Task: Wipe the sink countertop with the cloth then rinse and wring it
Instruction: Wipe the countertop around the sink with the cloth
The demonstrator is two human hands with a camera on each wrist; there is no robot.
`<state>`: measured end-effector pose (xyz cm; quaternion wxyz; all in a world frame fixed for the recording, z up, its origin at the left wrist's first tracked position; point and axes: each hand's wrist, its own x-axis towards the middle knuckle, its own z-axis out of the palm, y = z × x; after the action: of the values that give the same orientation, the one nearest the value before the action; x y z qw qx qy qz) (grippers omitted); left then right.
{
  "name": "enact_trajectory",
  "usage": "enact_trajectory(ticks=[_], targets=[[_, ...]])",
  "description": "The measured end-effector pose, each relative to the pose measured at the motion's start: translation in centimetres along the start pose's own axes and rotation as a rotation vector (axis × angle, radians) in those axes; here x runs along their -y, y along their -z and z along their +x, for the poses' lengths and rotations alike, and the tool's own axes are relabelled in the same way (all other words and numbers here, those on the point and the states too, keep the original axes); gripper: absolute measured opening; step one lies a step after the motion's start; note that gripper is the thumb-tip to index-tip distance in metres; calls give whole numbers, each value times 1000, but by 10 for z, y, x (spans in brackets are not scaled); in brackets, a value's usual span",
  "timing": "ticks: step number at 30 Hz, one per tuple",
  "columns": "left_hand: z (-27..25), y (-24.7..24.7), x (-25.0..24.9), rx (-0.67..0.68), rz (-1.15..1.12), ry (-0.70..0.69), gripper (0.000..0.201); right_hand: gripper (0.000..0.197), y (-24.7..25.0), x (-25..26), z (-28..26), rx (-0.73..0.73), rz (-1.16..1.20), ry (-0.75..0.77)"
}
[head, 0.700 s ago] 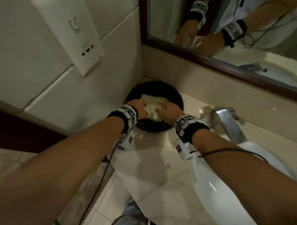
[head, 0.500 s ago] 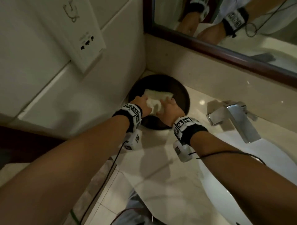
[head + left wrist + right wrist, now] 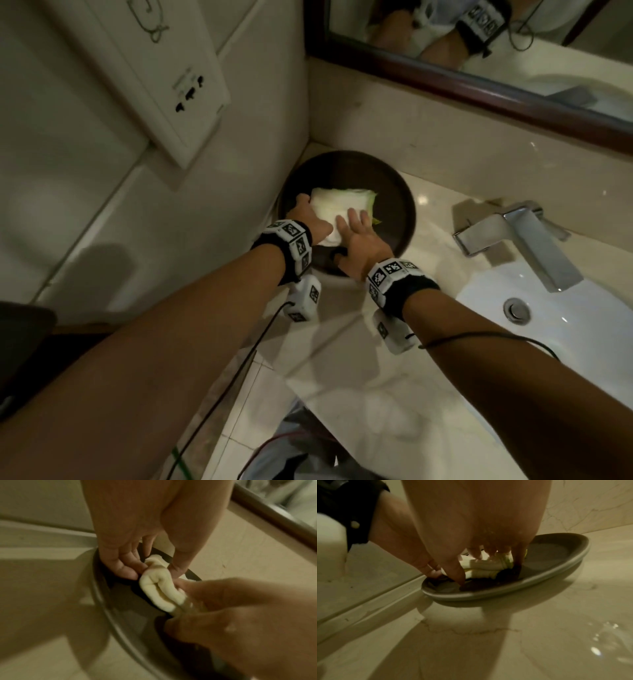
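Note:
A folded white cloth [image 3: 339, 205] [image 3: 159, 592] [image 3: 481, 568] lies on a dark round plate [image 3: 394, 192] [image 3: 556, 555] in the back left corner of the pale marble countertop [image 3: 359, 377]. My left hand [image 3: 308, 216] [image 3: 152, 570] pinches the cloth's left end between thumb and curled fingers. My right hand [image 3: 356, 229] [image 3: 484, 566] lies on the cloth's near right part with straight fingers. Its thumb tip touches the plate beside the cloth. A bit of green shows at the cloth's right edge.
A white sink [image 3: 548, 325] with a drain [image 3: 516, 309] and a chrome faucet [image 3: 527, 240] sits to the right. A framed mirror [image 3: 479, 51] runs along the back wall; a socket panel [image 3: 185, 85] hangs on the left wall. Water drops [image 3: 599, 635] lie on the counter.
The cloth has settled flatter on the plate. My right fingers have straightened over it. My left hand has stayed at the cloth's left end.

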<state>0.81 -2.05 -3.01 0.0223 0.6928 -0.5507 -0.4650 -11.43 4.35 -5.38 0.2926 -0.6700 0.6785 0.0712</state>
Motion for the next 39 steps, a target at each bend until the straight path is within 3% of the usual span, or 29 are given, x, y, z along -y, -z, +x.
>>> enact_trajectory(ticks=[4,7,10,14,17,21,24,30,33,36,39], targets=[[-6,2,-12,46,-190,69,84,87,0,5,-5,-40,17,-47],[-14,4,-22,71,-318,58,76,89,-1,5,-15,-134,8,-38],[-24,2,-34,141,-496,33,61,91,4,2,-26,-243,147,-56],[-51,-5,-47,248,-570,-30,53,74,19,-5,-43,-423,403,-15],[-68,-10,-51,277,-578,-62,48,70,22,-16,-58,-454,458,2],[-90,-20,-59,317,-537,-102,42,70,25,-35,-85,-442,395,-14],[-105,-30,-61,301,-427,-155,33,66,30,-56,-104,-529,425,-67],[-113,-54,-39,172,-105,-275,22,60,41,-96,-123,-711,504,-221],[-111,-62,-21,87,147,-304,21,63,39,-112,-120,-822,512,-210],[-113,-67,-6,25,371,-319,28,72,27,-117,-120,-696,358,-183],[-113,-74,12,15,423,-305,28,72,-7,-113,-120,-294,69,-88]])
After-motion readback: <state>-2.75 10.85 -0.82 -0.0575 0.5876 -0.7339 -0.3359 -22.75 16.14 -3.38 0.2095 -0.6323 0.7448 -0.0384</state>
